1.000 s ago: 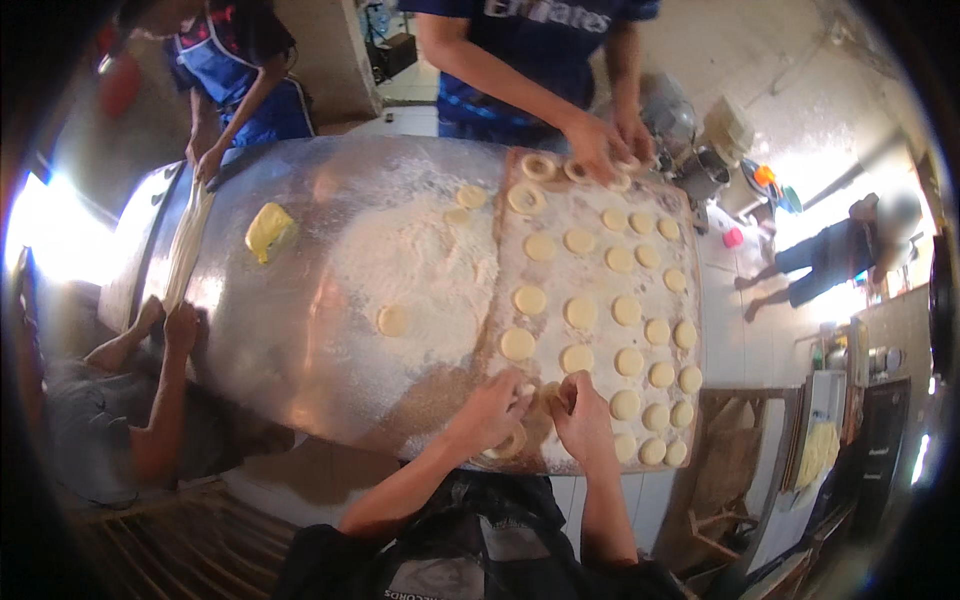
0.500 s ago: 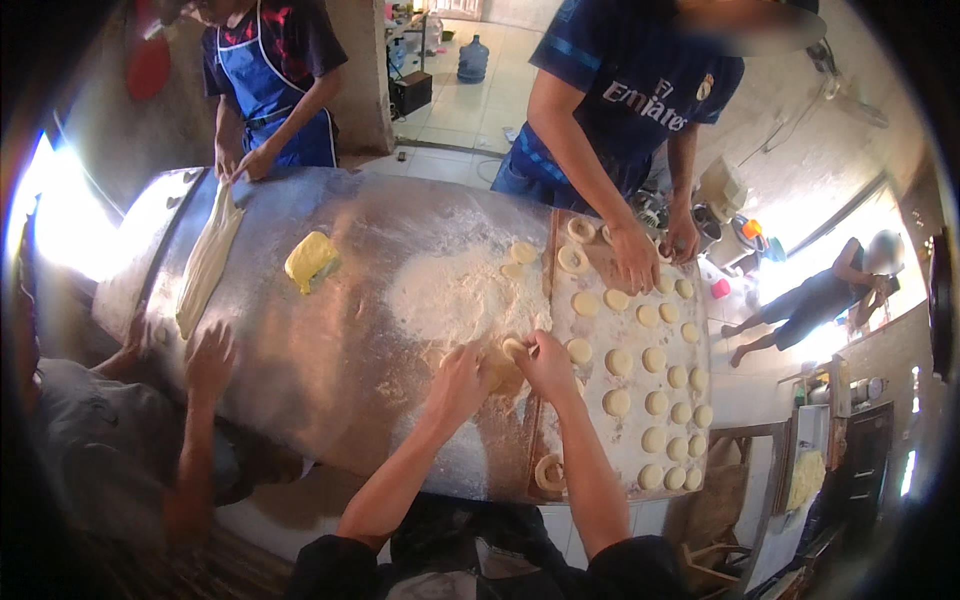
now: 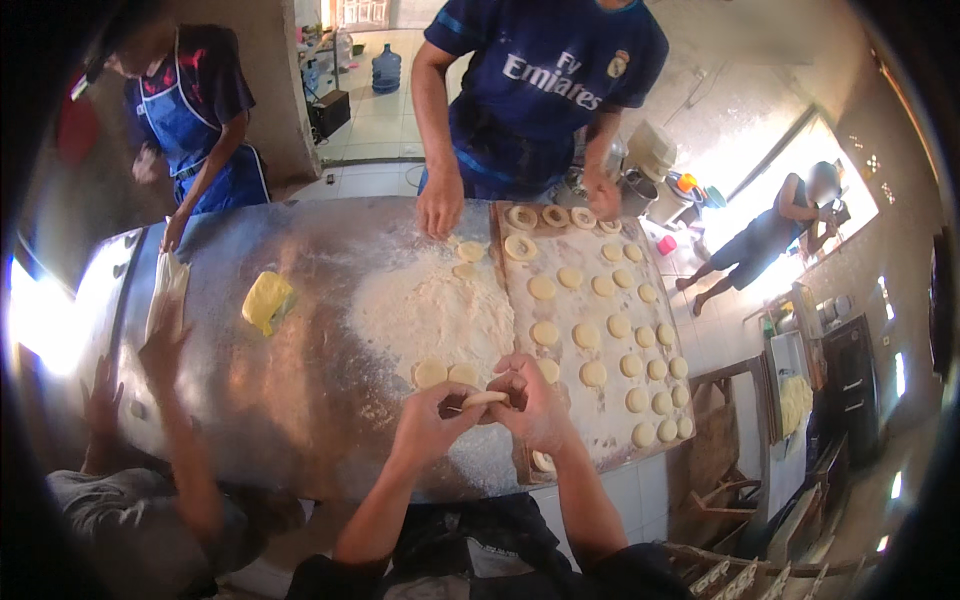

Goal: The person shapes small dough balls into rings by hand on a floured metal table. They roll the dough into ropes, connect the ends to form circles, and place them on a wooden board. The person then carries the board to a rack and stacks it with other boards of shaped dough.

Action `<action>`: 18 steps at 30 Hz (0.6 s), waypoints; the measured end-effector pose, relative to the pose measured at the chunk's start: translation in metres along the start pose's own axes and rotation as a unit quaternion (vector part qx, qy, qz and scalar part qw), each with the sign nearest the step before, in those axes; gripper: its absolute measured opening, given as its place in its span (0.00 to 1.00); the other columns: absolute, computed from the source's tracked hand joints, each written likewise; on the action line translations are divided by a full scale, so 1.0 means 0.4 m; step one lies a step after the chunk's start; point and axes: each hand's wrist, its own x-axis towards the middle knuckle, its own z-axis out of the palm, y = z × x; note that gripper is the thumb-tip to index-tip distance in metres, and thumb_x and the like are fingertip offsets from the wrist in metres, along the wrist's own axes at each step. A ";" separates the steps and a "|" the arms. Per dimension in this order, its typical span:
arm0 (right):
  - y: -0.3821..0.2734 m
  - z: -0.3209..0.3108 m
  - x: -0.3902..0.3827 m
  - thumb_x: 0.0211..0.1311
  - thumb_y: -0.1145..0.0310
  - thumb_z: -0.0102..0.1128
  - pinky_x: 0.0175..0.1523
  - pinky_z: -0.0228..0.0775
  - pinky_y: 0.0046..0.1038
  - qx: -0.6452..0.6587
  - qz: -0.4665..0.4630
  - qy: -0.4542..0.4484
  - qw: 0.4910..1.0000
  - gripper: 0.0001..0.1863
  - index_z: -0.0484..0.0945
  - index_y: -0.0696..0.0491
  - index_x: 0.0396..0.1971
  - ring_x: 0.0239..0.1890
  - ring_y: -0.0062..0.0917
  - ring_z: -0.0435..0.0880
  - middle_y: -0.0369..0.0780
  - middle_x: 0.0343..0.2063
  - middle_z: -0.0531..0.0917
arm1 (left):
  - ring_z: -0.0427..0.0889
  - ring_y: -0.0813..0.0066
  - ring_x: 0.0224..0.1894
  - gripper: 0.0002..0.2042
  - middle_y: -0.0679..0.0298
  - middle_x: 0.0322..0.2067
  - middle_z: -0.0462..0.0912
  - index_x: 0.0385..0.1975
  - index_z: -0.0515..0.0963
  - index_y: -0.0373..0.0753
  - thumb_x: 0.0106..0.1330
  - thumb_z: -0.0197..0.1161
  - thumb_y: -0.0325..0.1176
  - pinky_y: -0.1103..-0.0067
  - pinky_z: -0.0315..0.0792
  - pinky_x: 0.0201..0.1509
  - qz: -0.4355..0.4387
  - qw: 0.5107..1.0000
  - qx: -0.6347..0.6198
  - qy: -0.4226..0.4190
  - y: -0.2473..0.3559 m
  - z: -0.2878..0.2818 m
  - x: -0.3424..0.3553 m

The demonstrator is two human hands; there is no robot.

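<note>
My left hand (image 3: 430, 425) and my right hand (image 3: 538, 408) pinch a small pale dough piece (image 3: 486, 398) between them, one at each end. It is seen nearly edge-on, above the table just left of the tray's edge; whether it has a hole cannot be made out. Two flat dough rounds (image 3: 431, 374) lie just beyond my left hand, at the near edge of a spread of white flour (image 3: 430, 312). Right of my hands, rows of dough rounds (image 3: 587, 336) rest on a floured tray (image 3: 570, 400), with several dough rings (image 3: 520, 247) at its far side.
A co-worker in a blue shirt (image 3: 560, 90) stands across, one hand (image 3: 440, 205) near two dough rounds (image 3: 470, 251). At left, an aproned co-worker (image 3: 190, 120) holds a dough strip (image 3: 168, 285), with another person's hands near it. A yellow block (image 3: 268, 302) sits on the metal table (image 3: 310, 400).
My view has shifted. My left hand has joined my right on the dough piece, now between both. The co-worker opposite moved a hand from the tray toward the flour. The left dough strip looks shorter.
</note>
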 end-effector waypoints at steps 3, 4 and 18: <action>0.059 0.077 0.030 0.47 0.79 0.69 0.50 0.71 0.35 -0.330 -0.177 0.152 0.915 0.29 0.70 0.53 0.51 0.46 0.41 0.76 0.47 0.42 0.76 | 0.83 0.74 0.34 0.11 0.61 0.33 0.84 0.38 0.80 0.32 0.56 0.70 0.24 0.78 0.77 0.38 0.111 0.980 0.160 0.027 0.028 0.017 -0.030; 0.098 0.074 0.008 0.49 0.78 0.68 0.50 0.71 0.36 -0.299 -0.164 0.136 0.930 0.28 0.69 0.53 0.53 0.47 0.41 0.75 0.48 0.42 0.76 | 0.82 0.72 0.34 0.10 0.61 0.33 0.83 0.38 0.79 0.32 0.56 0.69 0.23 0.76 0.76 0.38 0.138 0.968 0.204 0.049 0.020 0.026 -0.038; 0.018 0.050 -0.108 0.68 0.50 0.51 0.46 0.66 0.26 0.407 0.003 0.026 0.913 0.28 0.64 0.55 0.58 0.38 0.24 0.78 0.37 0.29 0.78 | 0.70 0.73 0.32 0.05 0.65 0.30 0.68 0.40 0.66 0.36 0.72 0.52 0.30 0.75 0.69 0.41 0.283 0.896 -0.341 -0.005 -0.013 0.118 -0.074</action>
